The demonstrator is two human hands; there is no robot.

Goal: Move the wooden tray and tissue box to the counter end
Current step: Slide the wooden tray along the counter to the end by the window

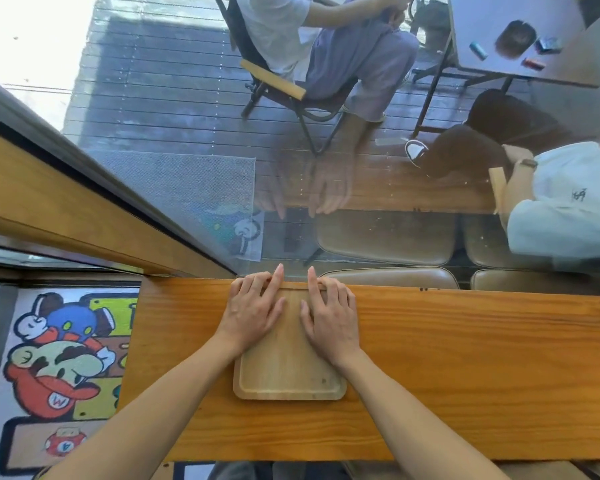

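One tray (288, 368) sits on one counter (465, 358), and two hands lie on it, the left (253, 311) and the right (329, 315). One cartoon rug (59, 362) covers the floor. Through the glass there are two seated people, one (326, 36) on a folding chair (274, 81) and the other (561, 199) at right. One table (520, 19) carries four small items, too blurred to tell apart.
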